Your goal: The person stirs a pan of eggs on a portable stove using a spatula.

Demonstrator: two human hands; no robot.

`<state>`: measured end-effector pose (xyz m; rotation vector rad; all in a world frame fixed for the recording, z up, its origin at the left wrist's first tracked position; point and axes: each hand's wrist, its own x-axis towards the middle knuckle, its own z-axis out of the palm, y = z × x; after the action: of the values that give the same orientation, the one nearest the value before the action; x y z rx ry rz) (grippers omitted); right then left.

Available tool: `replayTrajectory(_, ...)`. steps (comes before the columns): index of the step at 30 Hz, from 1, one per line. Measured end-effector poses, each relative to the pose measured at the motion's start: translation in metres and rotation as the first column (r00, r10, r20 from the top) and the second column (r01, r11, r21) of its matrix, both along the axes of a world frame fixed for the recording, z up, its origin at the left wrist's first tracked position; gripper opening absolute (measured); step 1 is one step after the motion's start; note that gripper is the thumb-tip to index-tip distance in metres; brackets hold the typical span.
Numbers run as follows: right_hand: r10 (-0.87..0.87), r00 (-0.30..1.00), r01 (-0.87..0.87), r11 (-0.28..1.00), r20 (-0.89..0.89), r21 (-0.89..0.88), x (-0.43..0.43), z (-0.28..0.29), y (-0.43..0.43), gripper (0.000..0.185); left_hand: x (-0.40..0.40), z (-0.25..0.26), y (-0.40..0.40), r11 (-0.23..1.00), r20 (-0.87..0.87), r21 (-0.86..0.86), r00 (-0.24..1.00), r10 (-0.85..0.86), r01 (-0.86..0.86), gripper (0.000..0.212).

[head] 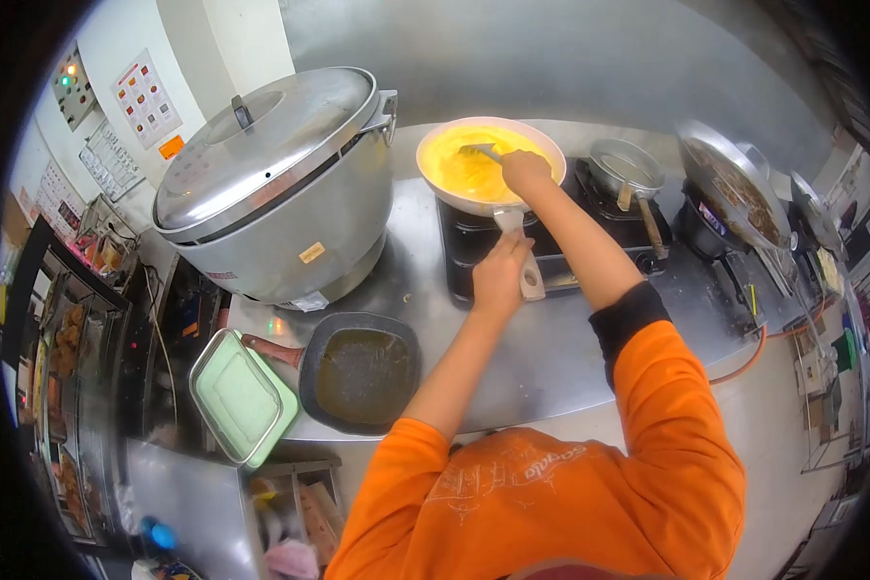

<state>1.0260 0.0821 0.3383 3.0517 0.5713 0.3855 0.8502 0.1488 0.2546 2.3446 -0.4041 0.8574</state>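
A pale frying pan [429, 190] sits over the left part of a black gas stove [466, 250], with yellow egg mixture [453, 163] spread across its inside. My left hand [502, 274] is closed around the pan's light handle, close to the stove's front edge. In my right hand [528, 172] is a grey spatula [482, 150], its blade dipping into the egg near the middle of the pan. A small metal pan [627, 163] with a wooden handle rests on the stove's right side.
A large lidded metal pot [290, 210] stands at the left. In front of it are a square dark grill pan [362, 373] with a wooden handle and a green tray [243, 399] at the counter edge. A wide wok [732, 181] holding brown food is at the right, near an orange hose [750, 359].
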Motion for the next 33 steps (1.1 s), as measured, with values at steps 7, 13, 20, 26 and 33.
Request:
replayTrajectory(7,0.074,0.995,-0.080,0.993,-0.070,-0.083,0.007,-0.001,-0.014,0.024,0.001,0.001,-0.002,1.000,0.028,0.028,1.000,-0.006,0.005,0.046)
replayTrajectory(13,0.191,0.962,-0.216,0.970,-0.197,-0.111,-0.042,0.016,-0.028,0.028,0.000,0.001,0.004,1.000,0.024,0.025,1.000,-0.005,0.004,0.046)
replayTrajectory(20,0.228,0.957,-0.257,0.954,-0.181,-0.155,-0.082,0.056,-0.079,0.033,0.000,0.004,0.002,0.999,0.001,0.039,1.000,0.005,-0.005,0.048)
replayTrajectory(26,0.216,0.965,-0.239,0.956,-0.147,-0.169,-0.089,0.098,-0.128,0.030,-0.001,0.003,0.001,0.998,-0.012,0.053,1.000,0.014,-0.014,0.049)
replayTrajectory(33,0.205,0.958,-0.226,0.970,-0.201,-0.090,-0.097,0.068,-0.098,0.034,-0.003,0.005,0.001,0.998,-0.061,0.069,0.998,0.012,-0.008,0.051)
